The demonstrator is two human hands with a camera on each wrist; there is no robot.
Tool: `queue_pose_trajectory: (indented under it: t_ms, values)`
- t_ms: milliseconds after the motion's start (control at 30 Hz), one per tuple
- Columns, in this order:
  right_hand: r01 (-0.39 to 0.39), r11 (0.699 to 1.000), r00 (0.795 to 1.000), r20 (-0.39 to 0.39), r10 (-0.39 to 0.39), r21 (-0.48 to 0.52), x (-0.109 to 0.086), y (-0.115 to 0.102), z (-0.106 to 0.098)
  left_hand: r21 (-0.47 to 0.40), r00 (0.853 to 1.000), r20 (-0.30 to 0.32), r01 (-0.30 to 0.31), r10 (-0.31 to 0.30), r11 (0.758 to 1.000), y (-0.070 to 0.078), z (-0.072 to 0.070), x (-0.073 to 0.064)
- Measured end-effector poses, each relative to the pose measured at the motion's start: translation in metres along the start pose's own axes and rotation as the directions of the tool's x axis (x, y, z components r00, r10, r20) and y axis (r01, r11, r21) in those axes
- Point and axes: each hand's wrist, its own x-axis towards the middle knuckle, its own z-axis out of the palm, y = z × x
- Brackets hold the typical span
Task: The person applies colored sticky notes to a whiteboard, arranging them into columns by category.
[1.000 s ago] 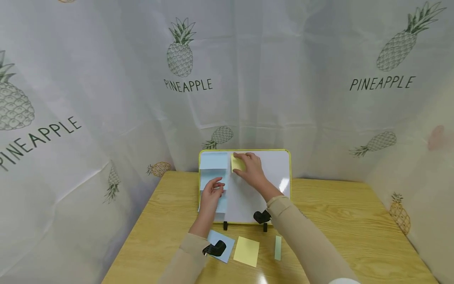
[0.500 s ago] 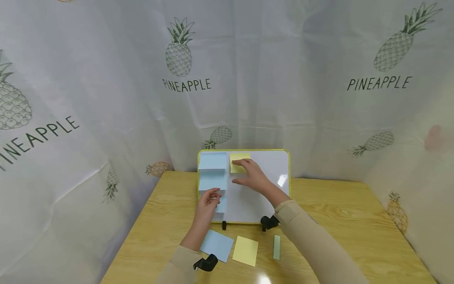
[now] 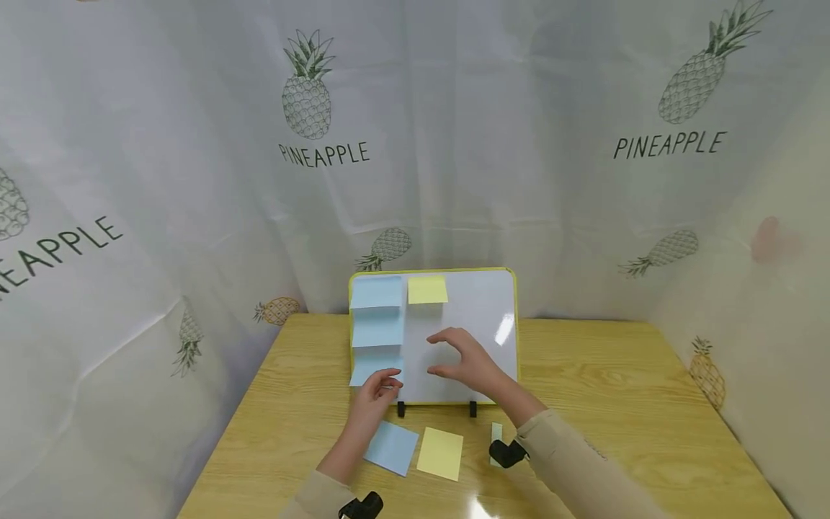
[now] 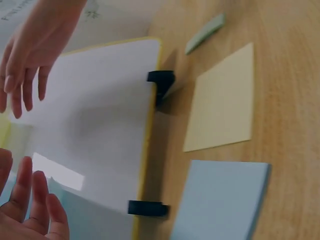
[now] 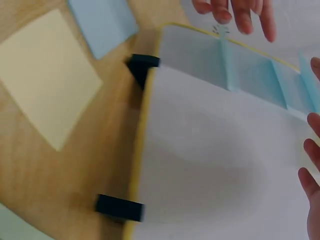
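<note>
Yellow note: we see a plain pale-yellow note (image 3: 427,290) near the top edge of the whiteboard (image 3: 476,306), its lower edge standing off the surface above a soft shadow.
Blue notes: beside it, along the board's left side, we find three light-blue notes (image 3: 377,327) in a column, their lower edges flaring outward.
Right hand: we observe the right hand (image 3: 468,360) in front of the board, below the yellow note and apart from it; thumb and fingers are wide apart in a C shape, with only air between them.
Left hand: the left hand (image 3: 374,396) lies lower, overlapping the bottom blue note in the head view; its fingers are loosely bent, thumb and fingertips apart. Whether it touches that note we cannot tell.
Table supplies: on the wooden table (image 3: 583,375), in front of the board, we note a blue pad (image 3: 393,447), a yellow square (image 3: 441,453) and a narrow green strip (image 3: 496,431), the last partly hidden by the right wrist's camera.
Edges and room: a yellow frame bounds the board, which stands on black feet (image 3: 472,409); we trace white surface from the yellow note rightward to this frame.
</note>
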Motion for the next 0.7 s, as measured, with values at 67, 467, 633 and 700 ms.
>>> queue_pose_trajectory:
  t_ms: [67, 467, 633, 700]
  values:
    - [0.015, 1.000, 1.000, -0.012, -0.015, 0.019, -0.012, 0.002, 0.008, 0.021, 0.999, 0.027, -0.017, 0.016, 1.000, -0.005, 0.000, -0.004]
    - [0.036, 0.993, 0.999, 0.021, -0.039, 0.111, -0.075, 0.023, 0.050, 0.203, 0.970, 0.242, -0.043, -0.007, 0.978, -0.040, 0.007, -0.024]
    - [0.039, 0.994, 0.998, 0.048, -0.044, 0.102, -0.093, 0.028, 0.060, 0.303, 0.956, 0.291, -0.058, -0.034, 0.951, -0.055, 0.012, -0.030]
    - [0.041, 0.994, 0.997, 0.058, -0.047, 0.099, -0.099, 0.029, 0.064, 0.333, 0.948, 0.317, -0.075, -0.037, 0.940, -0.061, 0.014, -0.032]
